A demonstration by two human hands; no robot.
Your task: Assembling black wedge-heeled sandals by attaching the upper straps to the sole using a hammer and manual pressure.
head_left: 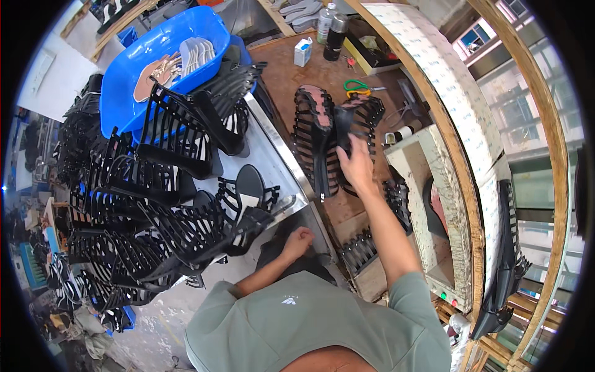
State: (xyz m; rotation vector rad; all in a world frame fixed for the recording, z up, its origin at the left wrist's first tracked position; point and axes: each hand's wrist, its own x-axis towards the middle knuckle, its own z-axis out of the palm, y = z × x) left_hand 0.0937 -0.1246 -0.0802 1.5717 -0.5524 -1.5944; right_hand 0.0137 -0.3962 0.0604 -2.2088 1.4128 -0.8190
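On the brown workbench lie two black strappy high-heeled sandals. The left sandal (314,133) shows a pink insole between its many straps. My right hand (356,162) is on the near end of the right sandal (356,118), its thumb and fingers around a black part of it. The fingertips are partly lost against the dark material. Low by my lap, in front of the bench edge, my left hand (299,240) rests with curled fingers and nothing visible in it.
A metal-edged table (282,146) at the left carries a heap of black strappy sandals (180,211) and a blue basin (118,80) of insoles. Green-and-orange scissors (359,88), a small box (303,52) and a dark spray can (335,38) stand or lie farther back. A worn white cabinet (455,248) borders the right.
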